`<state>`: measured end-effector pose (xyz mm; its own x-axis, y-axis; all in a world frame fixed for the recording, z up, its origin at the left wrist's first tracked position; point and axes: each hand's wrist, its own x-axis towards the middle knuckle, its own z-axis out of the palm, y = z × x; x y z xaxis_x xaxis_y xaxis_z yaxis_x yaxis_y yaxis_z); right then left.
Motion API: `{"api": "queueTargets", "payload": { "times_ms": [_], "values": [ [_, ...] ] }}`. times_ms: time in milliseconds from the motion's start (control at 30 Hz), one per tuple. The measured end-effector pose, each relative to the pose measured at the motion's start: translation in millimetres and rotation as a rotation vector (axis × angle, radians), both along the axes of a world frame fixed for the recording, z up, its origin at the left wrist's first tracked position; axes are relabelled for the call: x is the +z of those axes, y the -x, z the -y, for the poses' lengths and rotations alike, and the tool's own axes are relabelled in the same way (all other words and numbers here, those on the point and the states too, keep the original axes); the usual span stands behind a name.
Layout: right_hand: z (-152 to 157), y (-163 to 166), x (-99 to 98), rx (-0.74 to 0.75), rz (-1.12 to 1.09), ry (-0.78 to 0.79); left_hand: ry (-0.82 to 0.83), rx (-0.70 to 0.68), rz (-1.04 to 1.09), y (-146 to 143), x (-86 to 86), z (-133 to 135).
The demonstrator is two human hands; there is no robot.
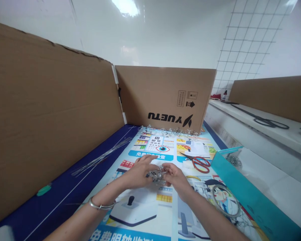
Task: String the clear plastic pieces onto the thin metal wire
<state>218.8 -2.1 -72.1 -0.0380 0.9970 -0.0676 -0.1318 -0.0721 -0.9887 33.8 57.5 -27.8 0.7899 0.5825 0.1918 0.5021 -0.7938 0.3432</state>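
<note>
Both my hands meet over a printed poster (145,214) that covers the table. Between them they hold a small clear beaded wire ornament (158,175). My left hand (140,172) has its fingers curled on the ornament's left side, and a silver bangle sits on that wrist. My right hand (175,177) pinches the ornament's right side. The piece is partly hidden by my fingers.
Red-handled scissors (198,162) lie just beyond my right hand. A wire coil (225,201) rests at the right, beside a teal box (243,194). Thin wires (102,157) lie at the left. Cardboard walls (52,127) enclose the left and back, with finished ornaments (170,131) along the back.
</note>
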Motion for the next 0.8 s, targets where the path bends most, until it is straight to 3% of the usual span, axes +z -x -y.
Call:
{"api": "queueTargets", "payload": {
  "times_ms": [467,800],
  "values": [
    [-2,-10,6.2,0.128,-0.104,0.036,0.017,-0.022,-0.008,4,-2.8,-4],
    [3,-6,8.1,0.096,-0.097,-0.028,0.188,-0.047,0.031,16,-1.1,-10]
  ]
}}
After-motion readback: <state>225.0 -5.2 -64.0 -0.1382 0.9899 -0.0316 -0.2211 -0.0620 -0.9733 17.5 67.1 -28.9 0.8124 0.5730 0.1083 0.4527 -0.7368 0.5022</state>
